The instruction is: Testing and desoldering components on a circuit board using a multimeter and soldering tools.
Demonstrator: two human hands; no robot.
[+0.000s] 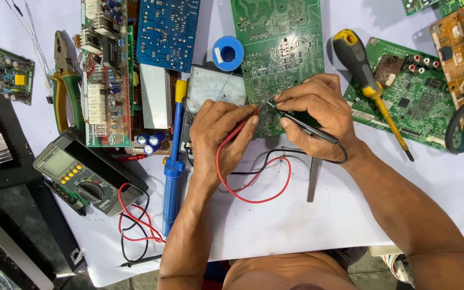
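White paper covers your surface (296, 225), crowded with boards. Your left hand (218, 134) pinches the red probe (243, 124) and your right hand (318, 115) the black probe (302, 122), tips nearly together on the green circuit board (277, 48) at twelve o'clock. One slip could bridge neighbouring solder joints; the looped leads (253, 177) could snag your wrists.

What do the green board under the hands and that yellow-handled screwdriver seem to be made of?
Green circuit board: looks like rigid laminate with a glossy green coating, pale traces showing. Screwdriver: likely a plastic or rubber handle, yellow and black; its shaft looks yellow-sleeved.
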